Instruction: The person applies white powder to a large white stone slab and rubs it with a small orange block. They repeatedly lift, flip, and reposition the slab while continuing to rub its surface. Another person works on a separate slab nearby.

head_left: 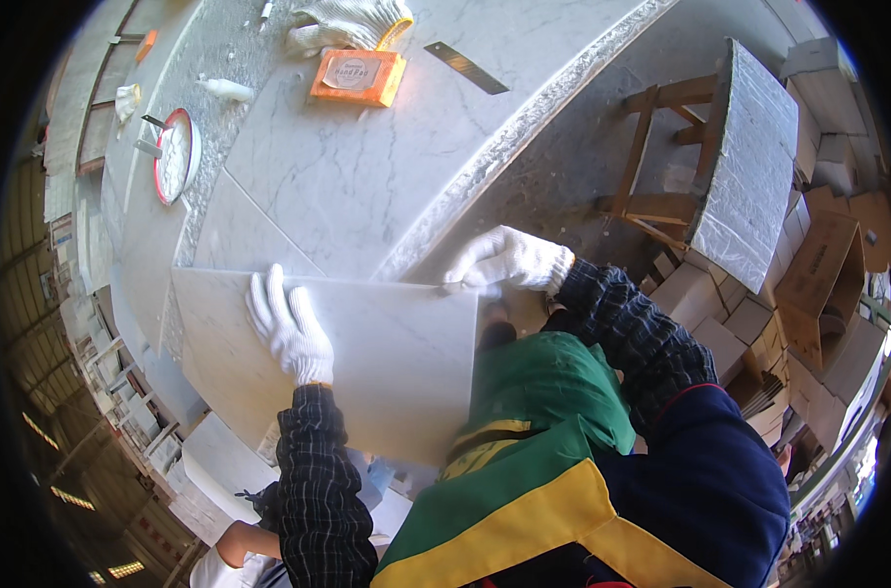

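A pale, rectangular marble tile (396, 363) lies in front of me, its near side close to my green apron. My left hand (294, 328), in a white knit glove, rests flat on its upper left part with the fingers stretched out. At the tile's far right corner is my right hand (509, 260), gloved alike. Its fingers are bent and pressed together along the edge. Whatever they may hold is hidden and slightly blurred there.
Beyond lies a veined marble worktop (347, 167) with a rough edge. On it are an orange hand pad (359, 76), a spare glove (343, 22), a metal scraper blade (467, 67) and a bowl of white paste (174, 157). A wooden stand (744, 147) and cardboard boxes (823, 284) stand right.
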{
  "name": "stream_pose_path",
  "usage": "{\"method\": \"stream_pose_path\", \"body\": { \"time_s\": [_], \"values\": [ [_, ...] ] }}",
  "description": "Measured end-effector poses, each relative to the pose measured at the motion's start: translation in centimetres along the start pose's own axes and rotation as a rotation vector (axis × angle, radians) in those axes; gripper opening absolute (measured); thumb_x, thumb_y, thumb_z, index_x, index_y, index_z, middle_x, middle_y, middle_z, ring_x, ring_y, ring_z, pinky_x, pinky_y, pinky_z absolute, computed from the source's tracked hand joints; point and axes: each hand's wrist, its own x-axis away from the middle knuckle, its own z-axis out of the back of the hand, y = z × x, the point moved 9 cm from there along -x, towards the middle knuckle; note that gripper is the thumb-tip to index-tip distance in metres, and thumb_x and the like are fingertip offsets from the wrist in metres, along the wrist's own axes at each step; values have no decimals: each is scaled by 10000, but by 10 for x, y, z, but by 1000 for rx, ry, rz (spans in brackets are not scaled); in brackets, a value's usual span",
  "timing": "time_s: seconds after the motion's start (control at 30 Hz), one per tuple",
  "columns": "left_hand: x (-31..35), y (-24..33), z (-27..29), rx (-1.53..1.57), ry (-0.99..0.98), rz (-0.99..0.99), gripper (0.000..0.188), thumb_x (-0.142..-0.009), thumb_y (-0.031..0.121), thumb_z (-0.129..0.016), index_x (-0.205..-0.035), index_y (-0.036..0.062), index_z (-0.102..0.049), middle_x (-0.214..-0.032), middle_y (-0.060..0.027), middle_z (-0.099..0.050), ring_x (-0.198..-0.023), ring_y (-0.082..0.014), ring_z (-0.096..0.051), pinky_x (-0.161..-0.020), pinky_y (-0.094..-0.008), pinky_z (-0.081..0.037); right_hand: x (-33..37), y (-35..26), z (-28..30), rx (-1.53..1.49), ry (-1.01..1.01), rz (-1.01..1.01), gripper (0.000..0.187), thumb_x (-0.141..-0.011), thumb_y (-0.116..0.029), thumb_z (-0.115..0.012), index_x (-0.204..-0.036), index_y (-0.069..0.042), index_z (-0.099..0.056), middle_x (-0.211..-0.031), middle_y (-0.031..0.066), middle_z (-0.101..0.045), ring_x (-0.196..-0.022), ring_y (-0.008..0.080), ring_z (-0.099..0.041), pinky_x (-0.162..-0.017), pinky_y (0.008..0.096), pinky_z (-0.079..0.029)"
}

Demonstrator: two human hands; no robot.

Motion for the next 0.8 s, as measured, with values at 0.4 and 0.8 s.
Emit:
{"method": "stream_pose_path", "body": {
  "time_s": [0.4, 0.8],
  "values": [
    [0, -1, 0, 26, 0, 13, 483, -1081, 355, -511, -1494, 110, -560, -1573, -234, -451, -1450, -482, -367, -1211, -587, -277, -22, 8, -7, -56, 13, 13, 268, -966, -158, -730, -1197, -26, -766, -1115, 77, -775, -1041, 162, -690, -973, 338, -536],
    [-1, 4, 1, 19, -48, 3, 485, -1091, 345, -489, -1500, 88, -536, -1590, -257, -412, -1463, -489, -343, -1210, -597, -275, -18, 3, -7, -20, -25, 55, 257, -981, -148, -710, -1198, -20, -760, -1173, 93, -760, -1094, 163, -693, -978, 319, -543]
  ]
}}
